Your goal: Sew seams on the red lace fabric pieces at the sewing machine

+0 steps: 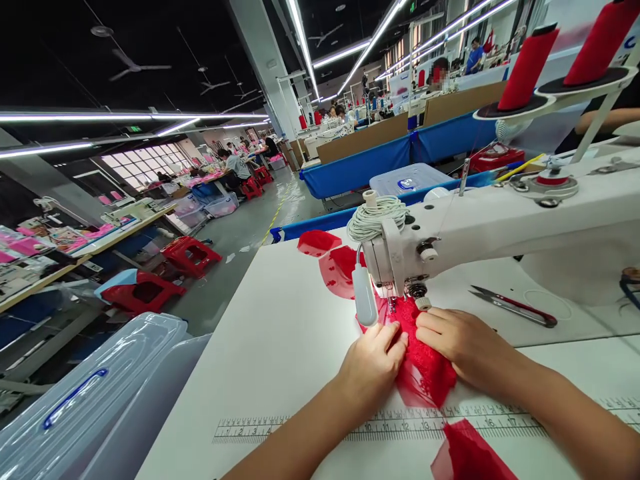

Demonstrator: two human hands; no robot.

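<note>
Downward, fingers (391, 337) on red lace (425, 357).

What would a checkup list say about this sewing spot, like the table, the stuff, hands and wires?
Surface: white table, ruler marks across it.
Job's things: red fabric at the sewing machine; more red pieces behind, another nearer.
Clutter: snips lying right of the hands.
Grippers: left hand and right hand on the fabric; how tight each grip is, can't tell.
Cables: pale cord coiled on the machine.
Surroundings: clear box, red stools, people farther off.
</note>
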